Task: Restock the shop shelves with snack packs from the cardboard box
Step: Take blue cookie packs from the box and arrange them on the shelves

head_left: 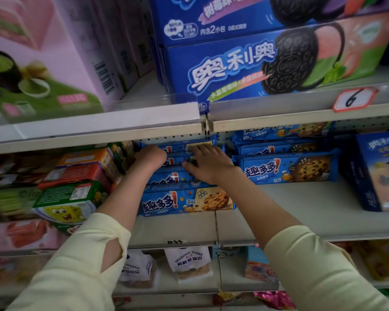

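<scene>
Squaring cookie packs (184,200) stacked on middle shelf (301,212): left hand (149,159) curls round stack's left end, right hand (208,166) presses flat on front, steadying it. Box unseen.

Middle shelf (279,209): stack of cookie packs (184,199) at centre, front pack lowest and nearest, the rest stepped up behind it. Left hand (149,159) on the stack's left end, right hand (208,166) on its upper packs, just right of the left hand. Second cookie stack (285,167) just right of the first, set further back. Upright box (378,171) at far right. Cartoon box (70,203) left of the centre stack, more boxes piled behind it. Upper shelf (301,113): two big biscuit boxes (256,63) stacked, above the cookie stacks; tall carton (43,59) to their left. Lower shelf: bagged snacks (189,263) below the centre stack.
</scene>
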Demonstrator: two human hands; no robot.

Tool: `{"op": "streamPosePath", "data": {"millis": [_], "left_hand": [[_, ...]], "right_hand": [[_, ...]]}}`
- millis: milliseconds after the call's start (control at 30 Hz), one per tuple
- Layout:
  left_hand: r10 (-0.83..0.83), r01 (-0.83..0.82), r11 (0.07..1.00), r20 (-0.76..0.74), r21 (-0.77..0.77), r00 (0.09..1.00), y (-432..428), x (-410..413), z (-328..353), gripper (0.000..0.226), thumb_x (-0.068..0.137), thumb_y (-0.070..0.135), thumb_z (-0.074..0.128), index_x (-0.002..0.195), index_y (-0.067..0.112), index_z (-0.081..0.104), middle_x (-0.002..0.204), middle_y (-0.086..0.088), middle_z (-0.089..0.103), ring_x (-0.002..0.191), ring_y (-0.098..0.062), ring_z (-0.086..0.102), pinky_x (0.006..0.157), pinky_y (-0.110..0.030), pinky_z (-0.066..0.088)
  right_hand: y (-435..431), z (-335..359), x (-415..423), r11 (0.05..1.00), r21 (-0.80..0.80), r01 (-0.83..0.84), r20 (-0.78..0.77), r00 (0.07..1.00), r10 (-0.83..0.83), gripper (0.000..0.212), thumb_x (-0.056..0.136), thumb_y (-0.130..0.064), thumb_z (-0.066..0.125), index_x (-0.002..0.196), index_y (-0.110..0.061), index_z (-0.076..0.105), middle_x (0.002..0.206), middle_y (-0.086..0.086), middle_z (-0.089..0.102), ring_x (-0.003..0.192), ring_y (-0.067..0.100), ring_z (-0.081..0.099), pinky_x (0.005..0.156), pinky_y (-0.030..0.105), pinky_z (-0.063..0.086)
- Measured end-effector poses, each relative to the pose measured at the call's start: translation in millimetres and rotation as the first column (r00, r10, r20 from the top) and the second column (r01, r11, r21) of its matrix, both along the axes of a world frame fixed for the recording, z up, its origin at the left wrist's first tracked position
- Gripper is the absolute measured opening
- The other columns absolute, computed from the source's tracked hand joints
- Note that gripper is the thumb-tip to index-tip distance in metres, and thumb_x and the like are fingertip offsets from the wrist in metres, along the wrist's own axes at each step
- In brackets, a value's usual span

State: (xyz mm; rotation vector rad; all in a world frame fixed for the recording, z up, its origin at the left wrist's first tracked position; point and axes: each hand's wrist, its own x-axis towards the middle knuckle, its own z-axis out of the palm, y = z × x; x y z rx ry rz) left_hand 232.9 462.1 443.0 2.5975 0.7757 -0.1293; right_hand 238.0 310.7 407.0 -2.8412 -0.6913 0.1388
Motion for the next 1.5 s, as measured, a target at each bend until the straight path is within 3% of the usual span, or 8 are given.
{"op": "streamPosePath", "data": {"millis": [233, 367, 433, 600, 800, 933, 1100, 1500], "left_hand": [[0.187, -0.179, 0.980, 0.093, -0.093, 0.978, 17.1, 17.5, -5.2, 0.042, 0.094, 0.018, 0.038, 0.132, 0.002, 0.045, 0.136, -0.018, 0.046, 0.119, -0.035, 0.048, 0.098, -0.041, 0.046], [0.139, -0.119, 0.981, 0.129, -0.151, 0.982, 12.9, 21.4, 1.8, 0.028, 0.098, 0.016, 0.037, 0.082, -0.006, 0.040, 0.079, -0.018, 0.037, 0.071, -0.022, 0.043, 0.062, -0.025, 0.039], [0.125, -0.096, 0.976, 0.143, -0.194, 0.982, 10.9, 28.8, -0.8, 0.019, 0.101, 0.014, 0.035, 0.086, 0.002, 0.041, 0.070, -0.006, 0.027, 0.061, -0.015, 0.030, 0.062, -0.026, 0.034], [0.096, -0.030, 0.957, 0.218, -0.289, 0.971, 12.0, 30.2, -7.3, 0.036, 0.101, 0.019, 0.035, 0.134, 0.007, 0.044, 0.107, -0.008, 0.053, 0.077, -0.018, 0.040, 0.066, -0.026, 0.035], [-0.001, 0.078, 0.943, 0.231, -0.324, 0.973, 15.3, 14.7, -6.8, 0.041, 0.100, 0.026, 0.037, 0.139, 0.014, 0.041, 0.137, -0.002, 0.043, 0.119, -0.025, 0.045, 0.094, -0.027, 0.035], [-0.073, 0.114, 0.981, 0.254, -0.154, 0.964, 5.5, -8.9, -2.5, 0.019, 0.098, 0.012, 0.038, 0.106, 0.017, 0.055, 0.130, -0.012, 0.051, 0.107, -0.026, 0.047, 0.093, -0.032, 0.038], [-0.012, -0.020, 0.996, 0.375, 0.083, 0.927, 9.4, -48.5, -15.5, 0.029, 0.091, 0.008, 0.046, 0.116, -0.005, 0.055, 0.123, -0.025, 0.055, 0.115, -0.039, 0.051, 0.096, -0.040, 0.041], [0.242, -0.150, 0.911, 0.205, -0.384, 0.948, 8.4, -56.9, -29.3, 0.039, 0.100, 0.028, 0.040, 0.111, -0.004, 0.059, 0.109, -0.020, 0.064, 0.097, -0.035, 0.062, 0.076, -0.037, 0.049]], "right_hand": [[3.9, 11.5, 20.6, 0.993, 0.116, -0.019, 0.043, 0.999, 0.014, 0.054, 0.101, -0.037, 0.030, 0.150, -0.014, 0.022, 0.157, 0.006, 0.021, 0.145, 0.022, 0.015, 0.117, 0.037, 0.012], [5.0, 3.0, 28.5, 0.999, 0.015, -0.047, 0.015, 0.999, 0.047, 0.059, 0.100, -0.047, 0.026, 0.150, -0.017, 0.020, 0.157, 0.006, 0.020, 0.146, 0.022, 0.013, 0.119, 0.039, 0.009], [5.2, -0.6, 29.5, 0.999, -0.007, -0.036, 0.030, 0.999, 0.036, 0.062, 0.099, -0.051, 0.027, 0.150, -0.016, 0.021, 0.157, 0.006, 0.021, 0.145, 0.023, 0.016, 0.119, 0.039, 0.010], [-0.1, -1.7, 32.2, 1.000, -0.011, -0.005, 0.033, 0.999, 0.005, 0.068, 0.097, -0.055, 0.029, 0.150, -0.013, 0.020, 0.157, 0.007, 0.021, 0.145, 0.024, 0.018, 0.119, 0.040, 0.013], [-4.1, 7.9, 23.0, 0.996, -0.064, 0.069, -0.002, 0.998, -0.069, 0.074, 0.095, -0.060, 0.028, 0.147, -0.008, 0.025, 0.155, 0.014, 0.024, 0.143, 0.030, 0.020, 0.117, 0.042, 0.013], [-7.4, 19.5, -7.7, 0.994, 0.035, -0.100, -0.014, 0.995, 0.101, 0.081, 0.087, -0.070, 0.034, 0.149, -0.020, 0.021, 0.157, 0.005, 0.022, 0.145, 0.024, 0.014, 0.116, 0.043, 0.010], [-5.3, 0.8, -49.3, 0.949, -0.143, -0.282, -0.014, 0.959, 0.283, 0.097, 0.078, -0.074, 0.047, 0.151, -0.032, -0.002, 0.161, 0.001, 0.003, 0.147, 0.023, -0.002, 0.119, 0.042, -0.001], [-8.3, -3.6, -41.7, 0.971, -0.155, -0.183, 0.022, 0.982, 0.189, 0.101, 0.076, -0.070, 0.054, 0.151, -0.032, -0.001, 0.157, 0.005, 0.017, 0.143, 0.028, 0.016, 0.118, 0.042, 0.010]]}}
